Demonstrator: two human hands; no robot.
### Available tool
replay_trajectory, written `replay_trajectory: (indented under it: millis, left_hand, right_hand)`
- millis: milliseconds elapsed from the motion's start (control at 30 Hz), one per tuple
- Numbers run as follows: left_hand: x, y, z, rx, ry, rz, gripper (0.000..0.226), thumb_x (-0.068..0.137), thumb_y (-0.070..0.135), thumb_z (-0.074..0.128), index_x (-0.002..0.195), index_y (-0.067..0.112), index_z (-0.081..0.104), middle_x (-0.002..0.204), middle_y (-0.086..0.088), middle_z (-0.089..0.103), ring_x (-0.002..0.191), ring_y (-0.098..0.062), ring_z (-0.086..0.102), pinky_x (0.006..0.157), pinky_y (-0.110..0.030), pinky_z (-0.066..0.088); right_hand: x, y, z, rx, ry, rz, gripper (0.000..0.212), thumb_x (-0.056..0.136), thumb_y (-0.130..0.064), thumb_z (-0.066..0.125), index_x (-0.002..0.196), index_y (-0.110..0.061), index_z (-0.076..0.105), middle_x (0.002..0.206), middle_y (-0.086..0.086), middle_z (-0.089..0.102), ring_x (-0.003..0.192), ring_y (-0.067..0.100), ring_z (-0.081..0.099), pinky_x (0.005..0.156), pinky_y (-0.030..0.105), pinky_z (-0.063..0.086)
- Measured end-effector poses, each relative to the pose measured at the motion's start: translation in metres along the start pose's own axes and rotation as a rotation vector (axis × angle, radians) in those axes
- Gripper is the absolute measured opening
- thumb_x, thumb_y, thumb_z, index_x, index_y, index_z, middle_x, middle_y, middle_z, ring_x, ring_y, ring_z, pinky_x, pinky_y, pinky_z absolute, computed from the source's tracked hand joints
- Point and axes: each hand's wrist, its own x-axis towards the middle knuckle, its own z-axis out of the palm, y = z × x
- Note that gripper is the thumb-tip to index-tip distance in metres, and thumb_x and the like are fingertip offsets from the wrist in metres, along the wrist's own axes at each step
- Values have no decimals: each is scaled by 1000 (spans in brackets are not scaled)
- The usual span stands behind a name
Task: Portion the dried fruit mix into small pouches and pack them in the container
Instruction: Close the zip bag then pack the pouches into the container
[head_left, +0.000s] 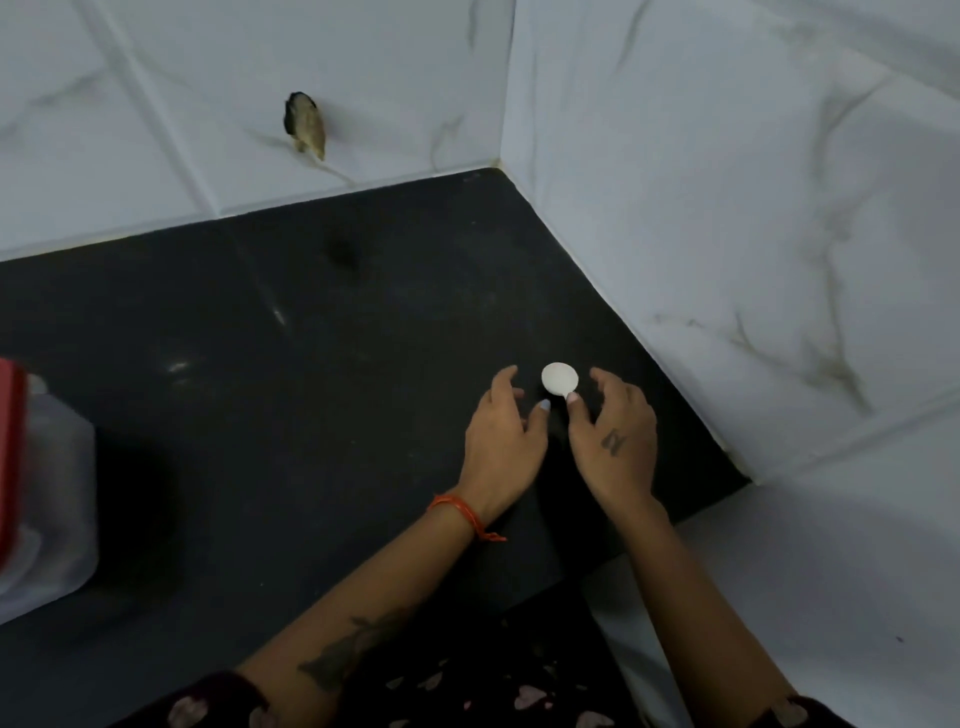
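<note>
The small round white plastic spoon (559, 378) sits on the black stone countertop (311, 322) near the tiled corner, between the left hand (501, 431) and right hand (615, 441), with the clear red-lidded plastic container (44, 499) way off left.

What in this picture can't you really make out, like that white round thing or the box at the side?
- White spoon: the right hand's thumb covers its handle, so the grip is unclear.
- Clear container with red lid: cut off by the head view's left edge; contents too blurred to tell.
- Left hand: fingers curl near the spoon; contact is uncertain.
- Dark hole in the wall tile: too blurred to identify.
- No pouches or dried fruit show anywhere.
</note>
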Motion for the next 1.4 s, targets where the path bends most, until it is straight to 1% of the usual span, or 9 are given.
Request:
replay_trajectory:
  millis: [100,200,367,533,633,733,1000,1200,1400]
  left_hand:
    - [4,0,12,-68,-65,-98,53,95,19,51,143,10,30,120,-4,61,106,-20,60,97,-38,45]
    - [7,0,19,-179,-103,-183,46,94,12,48,139,10,41,111,-3,66,100,-21,64,93,-41,50]
    - [7,-2,15,-199,-120,-190,36,93,8,48,128,11,54,109,-8,69,102,-22,64,94,-41,50]
    - [-1,-8,-8,-211,-17,-183,35,92,4,49,125,11,58,110,-6,67,102,-17,63,93,-34,51]
    - [-6,-17,-31,-248,55,-188,33,92,4,52,122,12,59,103,-2,67,98,-14,64,90,-31,52]
    - [-13,-29,-60,-261,126,-197,32,90,5,55,120,14,61,99,1,68,93,-10,65,87,-28,53]
    - [-37,-69,-142,-236,357,-255,35,85,-1,59,115,17,63,91,4,67,83,-8,65,73,-13,50]
    - [-55,-100,-190,-216,500,-325,39,83,-5,57,113,17,64,94,4,69,83,-5,65,71,-13,50]
    - [-65,-120,-211,-161,562,-354,41,79,-6,53,109,18,68,92,3,71,83,-10,67,76,-23,54]
  right_hand:
    - [4,10,0,2,-94,79,43,91,-23,57,132,-15,51,123,7,58,114,24,51,90,30,38]
    - [7,13,-1,34,-138,121,37,90,-18,58,127,-16,57,116,5,64,110,22,57,87,27,39]
    - [5,6,1,140,-206,123,24,86,-14,62,109,-18,66,94,-3,69,95,17,64,80,25,45]
    - [1,-13,13,220,-271,76,18,84,-14,65,101,-22,68,83,-10,65,82,7,61,74,21,46]
    - [-3,-32,26,269,-318,43,18,83,-14,67,98,-25,68,79,-16,64,84,8,65,79,29,53]
    - [-10,-56,41,320,-396,-1,18,81,-15,68,89,-32,65,80,-12,69,82,8,66,79,38,56]
    - [-42,-136,90,357,-579,-163,19,81,-12,67,87,-30,66,79,-9,70,78,9,68,76,40,58]
    - [-68,-183,134,311,-715,-241,23,81,-5,63,93,-24,66,82,-4,70,80,13,68,75,39,58]
    - [-86,-207,164,243,-766,-282,20,82,-3,63,93,-20,66,83,-1,70,81,15,68,73,39,59]
